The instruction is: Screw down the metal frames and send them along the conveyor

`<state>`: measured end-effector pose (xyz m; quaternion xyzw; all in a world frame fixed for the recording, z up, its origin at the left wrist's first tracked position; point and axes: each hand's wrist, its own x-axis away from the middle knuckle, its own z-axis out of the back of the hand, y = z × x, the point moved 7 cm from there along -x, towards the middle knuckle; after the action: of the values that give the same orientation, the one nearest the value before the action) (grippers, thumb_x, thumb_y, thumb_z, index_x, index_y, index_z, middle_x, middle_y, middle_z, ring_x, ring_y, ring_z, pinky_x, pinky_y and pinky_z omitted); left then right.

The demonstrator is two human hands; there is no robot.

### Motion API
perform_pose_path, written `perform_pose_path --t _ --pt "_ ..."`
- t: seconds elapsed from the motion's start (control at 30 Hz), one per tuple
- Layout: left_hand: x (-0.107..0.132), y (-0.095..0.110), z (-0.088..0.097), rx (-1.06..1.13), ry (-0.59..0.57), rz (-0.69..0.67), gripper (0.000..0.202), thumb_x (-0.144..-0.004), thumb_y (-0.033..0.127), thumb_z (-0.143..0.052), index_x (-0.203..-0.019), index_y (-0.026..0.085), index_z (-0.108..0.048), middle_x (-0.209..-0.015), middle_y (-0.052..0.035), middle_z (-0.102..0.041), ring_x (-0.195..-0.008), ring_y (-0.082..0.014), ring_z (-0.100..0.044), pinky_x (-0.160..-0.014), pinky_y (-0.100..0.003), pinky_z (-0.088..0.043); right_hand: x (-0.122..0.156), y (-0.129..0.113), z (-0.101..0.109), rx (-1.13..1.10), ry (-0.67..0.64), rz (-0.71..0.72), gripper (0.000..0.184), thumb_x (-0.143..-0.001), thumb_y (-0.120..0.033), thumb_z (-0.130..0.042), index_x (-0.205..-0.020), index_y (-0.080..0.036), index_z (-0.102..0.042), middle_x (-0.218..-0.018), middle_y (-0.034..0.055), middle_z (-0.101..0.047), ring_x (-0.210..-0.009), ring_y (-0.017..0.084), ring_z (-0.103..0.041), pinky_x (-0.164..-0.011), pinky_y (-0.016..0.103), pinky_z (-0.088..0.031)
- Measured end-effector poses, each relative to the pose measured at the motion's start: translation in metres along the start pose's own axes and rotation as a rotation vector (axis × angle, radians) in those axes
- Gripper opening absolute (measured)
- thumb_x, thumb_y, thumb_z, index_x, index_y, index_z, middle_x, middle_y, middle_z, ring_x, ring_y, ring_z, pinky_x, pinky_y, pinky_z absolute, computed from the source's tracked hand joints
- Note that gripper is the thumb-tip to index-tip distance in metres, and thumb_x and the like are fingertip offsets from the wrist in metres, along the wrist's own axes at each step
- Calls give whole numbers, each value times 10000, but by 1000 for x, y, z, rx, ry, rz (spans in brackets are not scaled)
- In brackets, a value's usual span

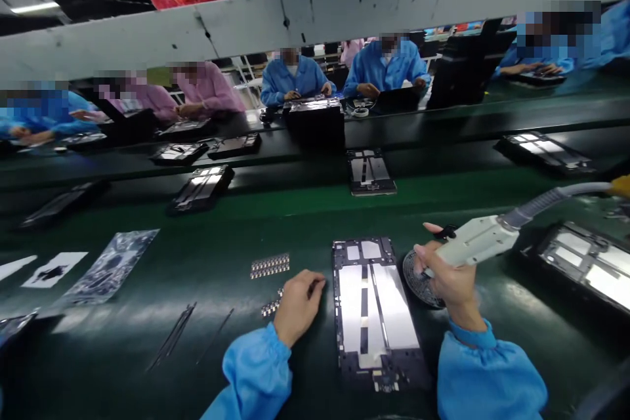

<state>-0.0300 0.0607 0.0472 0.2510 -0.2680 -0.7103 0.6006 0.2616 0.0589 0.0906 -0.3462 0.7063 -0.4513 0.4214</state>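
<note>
The right hand [455, 279] is clamped around a tool [475, 241] by a dish [421, 291], while the left hand [300, 304], its grip unclear, curls beside a device [401, 308] on the tabletop [113, 357].

That near device [378, 302] over there is black with silvery panels [403, 302], striped dark lengthwise; the tool [475, 243] at right is off-white, its hose [534, 205] grey. Near sleeves [260, 364] are bright blue, far coats [298, 79] blue and pink, the bench [290, 210] dark green.

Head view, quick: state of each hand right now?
Left hand: curled, beside the flat device; whether it pinches anything cannot be told.
Right hand: closed around the white handheld tool.
</note>
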Motion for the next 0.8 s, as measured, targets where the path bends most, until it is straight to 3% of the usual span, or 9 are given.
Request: perform_pose_path --t 0.13,0.23,0.4,0.53,0.8 --pt "17 -4 -17 380 62 107 175 -895 278 -474 -936 186 -617 -783 -27 -699 -644 -149 -701 -630 -251 -544 12 -2 -39 -147 -93 -73 466 -752 -228 -729 -1179 -160 -555 -459 -89 -523 -384 121 -480 -426 271 -399" --pt "25 -4 -31 574 24 130 196 -882 282 -500 -867 153 -647 -776 -49 -686 -656 -157 -710 -605 -248 -559 23 -3 -73 -207 -169 -124 467 -769 -218 -721 -1195 -161 -538 -467 -88 -520 -397 129 -490 -437 280 -402" --pt "32 -3 -38 687 33 166 120 -772 212 -647 -807 136 -733 -885 -82 -705 -728 -163 -709 -640 -241 -567 41 7 -112 -191 -278 -162 455 -785 -245 -723 -1187 -166 -524 -498 -80 -533 -413 134 -503 -460 299 -419" --pt "32 2 -33 600 102 160 178 -665 202 -786 -834 153 -761 -825 -57 -717 -694 -145 -669 -598 -214 -527 50 16 -126 -138 -347 -166 382 -807 -262 -710 -1136 -172 -538 -504 -72 -552 -423 135 -517 -483 306 -440" --pt "30 11 -30 549 131 58 71 -767 193 -707 -807 179 -763 -828 -49 -743 -716 -148 -671 -615 -222 -516 56 15 -132 -63 -377 -145 336 -805 -288 -715 -1078 -165 -562 -500 -74 -536 -426 148 -520 -500 328 -436"
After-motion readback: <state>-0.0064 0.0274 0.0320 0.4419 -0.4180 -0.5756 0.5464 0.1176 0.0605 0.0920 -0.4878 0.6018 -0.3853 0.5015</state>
